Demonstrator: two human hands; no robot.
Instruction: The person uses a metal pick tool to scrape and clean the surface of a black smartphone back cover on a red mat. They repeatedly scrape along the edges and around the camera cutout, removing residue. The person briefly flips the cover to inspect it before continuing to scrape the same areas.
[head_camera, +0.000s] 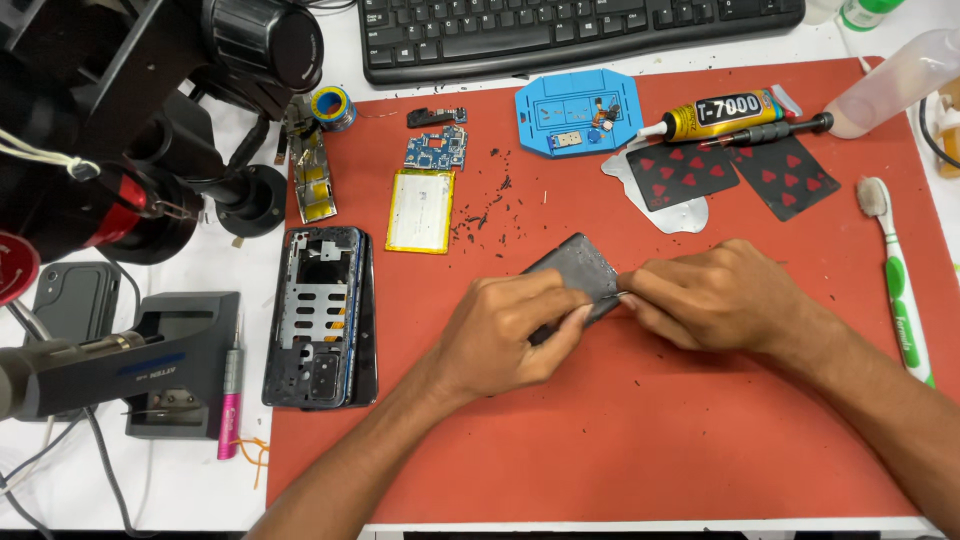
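My left hand (505, 335) grips the near end of a dark grey phone back cover (580, 265), holding it tilted up off the red mat (600, 430). My right hand (705, 295) pinches the cover's right edge, with a thin metal tip showing between the fingers where the hands meet. Black crumbs of old adhesive lie scattered on the mat just behind the cover.
A stripped phone frame (320, 315), yellow-edged battery (421, 210) and small blue circuit board (437, 150) lie at the left. Further back are a blue parts tray (578, 112), glue tube (725, 112), playing cards (780, 175) and keyboard (570, 30). A toothbrush (900, 290) lies right, a microscope (150, 110) left.
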